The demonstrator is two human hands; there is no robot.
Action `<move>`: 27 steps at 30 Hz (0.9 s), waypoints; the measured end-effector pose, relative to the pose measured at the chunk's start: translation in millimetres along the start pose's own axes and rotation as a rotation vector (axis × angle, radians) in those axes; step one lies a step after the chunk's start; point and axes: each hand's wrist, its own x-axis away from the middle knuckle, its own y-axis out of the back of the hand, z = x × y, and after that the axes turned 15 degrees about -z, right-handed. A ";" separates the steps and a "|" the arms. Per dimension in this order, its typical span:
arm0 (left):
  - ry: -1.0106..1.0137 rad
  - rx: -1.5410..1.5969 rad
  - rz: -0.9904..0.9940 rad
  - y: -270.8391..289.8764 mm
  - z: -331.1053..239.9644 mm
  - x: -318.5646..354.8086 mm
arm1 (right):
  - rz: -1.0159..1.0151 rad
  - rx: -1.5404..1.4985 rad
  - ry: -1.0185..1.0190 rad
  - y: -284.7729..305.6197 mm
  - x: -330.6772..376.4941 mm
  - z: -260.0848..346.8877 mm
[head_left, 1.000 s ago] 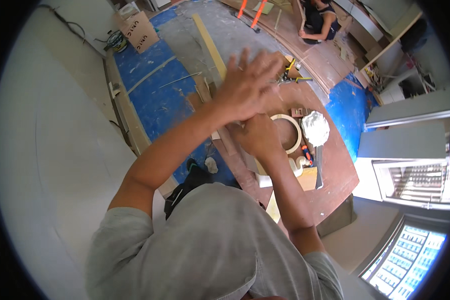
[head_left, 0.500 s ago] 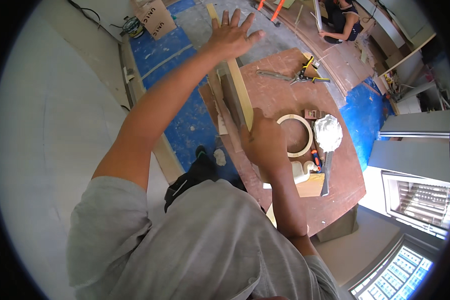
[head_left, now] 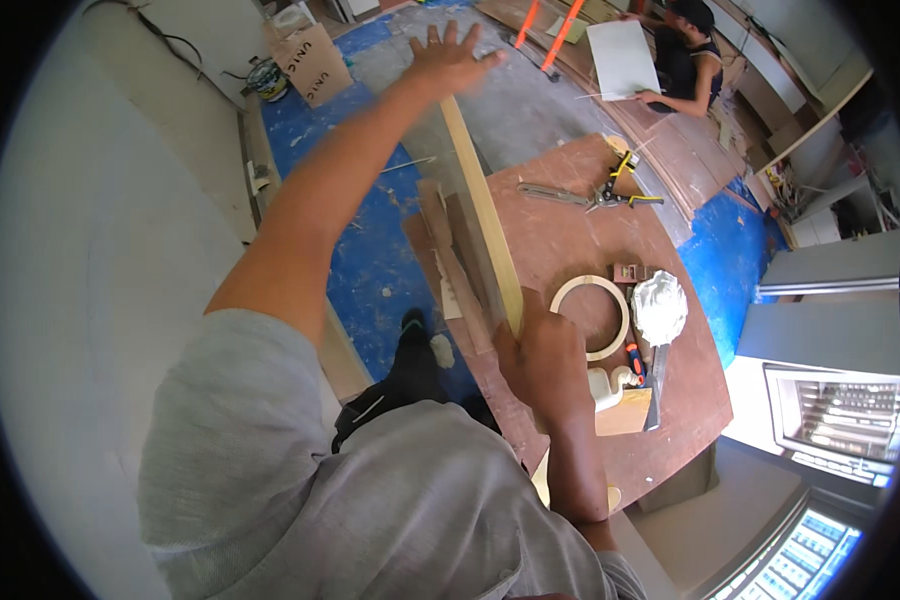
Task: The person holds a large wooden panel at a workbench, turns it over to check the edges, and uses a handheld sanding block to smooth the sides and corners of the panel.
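Observation:
A long, narrow strip of pale wood (head_left: 482, 205) runs from near my body out past the far left edge of the brown board worktop (head_left: 660, 420). My right hand (head_left: 547, 355) is closed round its near end, knuckles up. Over the far end stretches my left hand (head_left: 448, 68), flat with fingers spread and slightly blurred; whether its palm touches the wood I cannot tell. Right of my right hand lie a pale wooden ring (head_left: 625, 318), a white plastic bottle (head_left: 606, 388), a hand saw (head_left: 656, 385) and a crumpled white bundle (head_left: 660, 308).
Yellow-and-black snips (head_left: 615, 195) lie at the worktop's far side. Darker wood offcuts (head_left: 440, 235) line its left edge. Blue sheeting (head_left: 355, 270) covers the floor. Farther off, a co-worker (head_left: 695, 65) crouches with a white panel (head_left: 622, 62), near orange legs (head_left: 553, 45) of a stand.
My left hand has slid outward along the strip to its far end, while my right hand has come nearer my body. The co-worker's white panel has turned face-on. The whole view has tilted up.

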 end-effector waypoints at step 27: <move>-0.537 0.265 0.058 122.5 -127.0 220.7 | -0.127 0.007 0.129 -13.3 0.1 -16.0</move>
